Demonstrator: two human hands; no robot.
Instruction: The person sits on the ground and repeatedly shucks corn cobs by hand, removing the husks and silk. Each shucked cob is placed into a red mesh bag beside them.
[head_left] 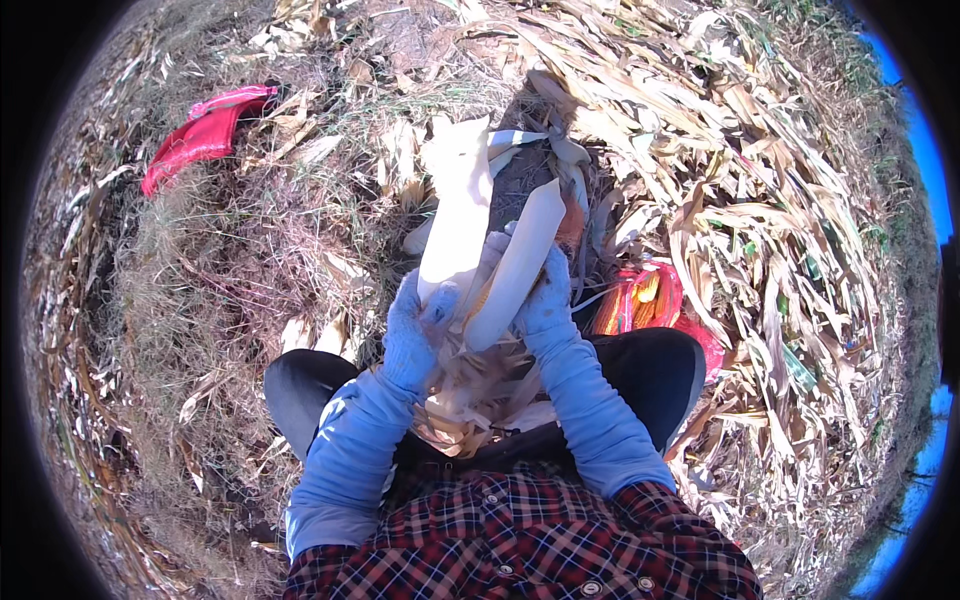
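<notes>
Both my hands wear pale gloves and meet in front of my lap around an ear of corn. Its pale husk is parted into two broad pieces. My left hand (410, 325) is closed on the base of the left husk piece (460, 200), which is bright with sunlight. My right hand (548, 295) grips the right husk piece (520, 265), which slants up and to the right. Between the two pieces a narrow strip of yellow kernels (480, 302) shows; the rest of the ear is hidden by husk and fingers.
A red mesh bag (665, 283) with several orange-yellow ears of corn lies beside my right knee (655, 375). Another red bag (205, 138) lies at the far left on dry grass. Dry corn stalks and leaves (760, 230) heap up on the right. Loose husks (465, 410) cover my lap.
</notes>
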